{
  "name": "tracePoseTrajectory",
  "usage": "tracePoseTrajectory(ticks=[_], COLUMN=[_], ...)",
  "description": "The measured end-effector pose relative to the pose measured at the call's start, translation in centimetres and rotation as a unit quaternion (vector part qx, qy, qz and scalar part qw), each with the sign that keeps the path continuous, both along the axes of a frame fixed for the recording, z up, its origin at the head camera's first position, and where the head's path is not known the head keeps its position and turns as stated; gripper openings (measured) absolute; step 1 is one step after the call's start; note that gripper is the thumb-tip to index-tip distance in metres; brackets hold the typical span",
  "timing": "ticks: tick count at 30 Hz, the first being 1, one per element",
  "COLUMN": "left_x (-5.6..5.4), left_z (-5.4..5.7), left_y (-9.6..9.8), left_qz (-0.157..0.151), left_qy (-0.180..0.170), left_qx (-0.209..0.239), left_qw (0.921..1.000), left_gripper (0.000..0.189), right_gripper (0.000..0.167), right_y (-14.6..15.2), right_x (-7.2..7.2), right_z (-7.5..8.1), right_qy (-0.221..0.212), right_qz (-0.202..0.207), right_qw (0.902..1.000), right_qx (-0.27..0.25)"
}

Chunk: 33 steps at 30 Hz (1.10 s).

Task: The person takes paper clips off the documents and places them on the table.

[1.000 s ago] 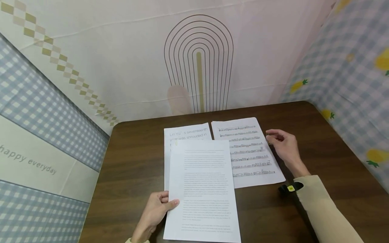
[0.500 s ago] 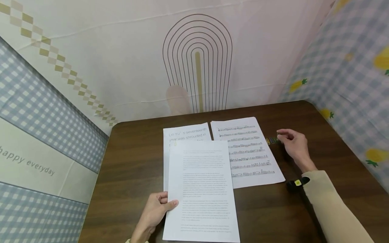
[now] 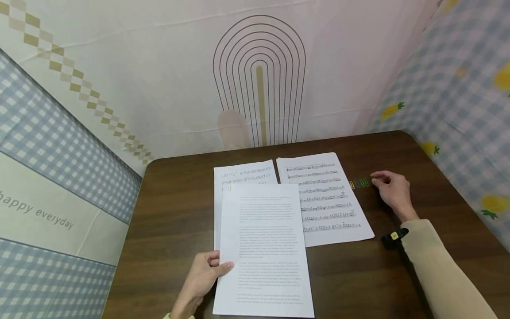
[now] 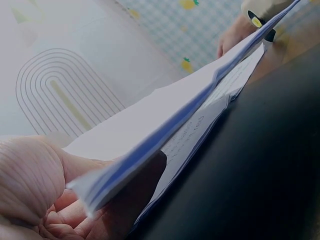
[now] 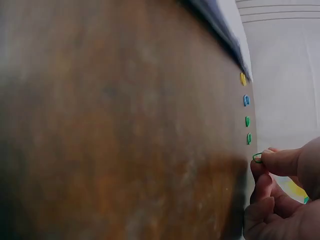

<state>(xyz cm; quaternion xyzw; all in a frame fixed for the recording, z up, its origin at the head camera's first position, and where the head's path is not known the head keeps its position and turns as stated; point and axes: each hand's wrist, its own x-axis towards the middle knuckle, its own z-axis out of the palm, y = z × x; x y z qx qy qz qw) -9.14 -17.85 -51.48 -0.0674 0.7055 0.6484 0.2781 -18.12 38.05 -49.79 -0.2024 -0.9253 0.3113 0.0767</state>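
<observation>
At the near left of the dark wooden table (image 3: 171, 212), the left hand (image 3: 203, 277) pinches the edge of a printed page (image 3: 264, 248), thumb on top, fingers curled beneath. That page covers most of a second sheet with large type (image 3: 244, 173). Just to the right lies a sheet of music (image 3: 322, 197). Past its right edge sits a short row of coloured paper clips (image 3: 360, 183), and the right hand (image 3: 392, 190) pinches a green clip (image 5: 257, 158) at the row's end between thumb and fingertip.
</observation>
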Motion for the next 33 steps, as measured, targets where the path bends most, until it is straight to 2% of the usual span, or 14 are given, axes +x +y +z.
tracePoseTrajectory(ticks=[16, 24, 33], left_x=[-0.1, -0.09, -0.14], left_z=[0.1, -0.26, -0.13], left_y=[-0.07, 0.01, -0.01], left_qz=[-0.002, 0.006, 0.003], left_qy=[-0.002, 0.003, -0.002], left_qx=[0.007, -0.008, -0.002], left_qw=[1.0, 0.9999, 1.0], left_gripper=[0.034, 0.034, 0.036], right_gripper=[0.033, 0.034, 0.034], right_y=[0.14, -0.12, -0.12], right_x=[-0.62, -0.77, -0.71], right_z=[-0.49, -0.47, -0.43], right_qy=[-0.029, -0.043, -0.04], right_qz=[0.004, -0.004, -0.003], right_qw=[0.9996, 0.9991, 0.9992], right_qx=[-0.007, -0.002, 0.002])
